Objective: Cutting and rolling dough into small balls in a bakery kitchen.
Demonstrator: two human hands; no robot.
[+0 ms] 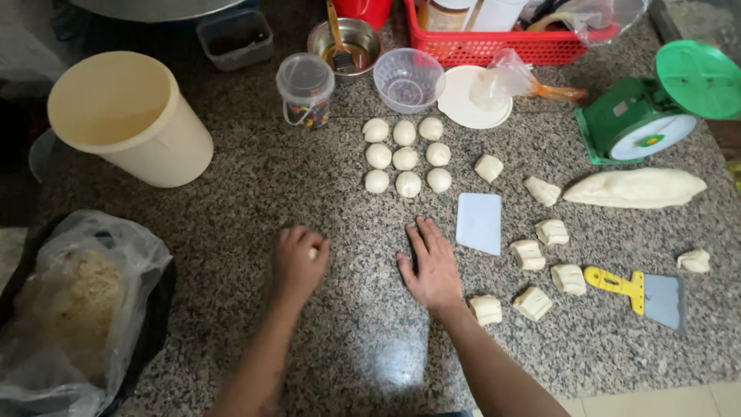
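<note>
Dough portioning on a granite desk (pixel 255 193). Left hand (pixel 299 262), near the front edge, cupped with its grip closed over a small dough piece (pixel 312 252), judged to be mid-rolling; right hand (pixel 432 266) flat on the desk, grip open and empty; nine rolled balls (pixel 407 156) in a grid toward the back edge; cut dough pieces (pixel 532 255) toward the right edge, beside a white scraper (pixel 478 222). Finishing this ball calls for steady circular pressure, then placement by the grid.
</note>
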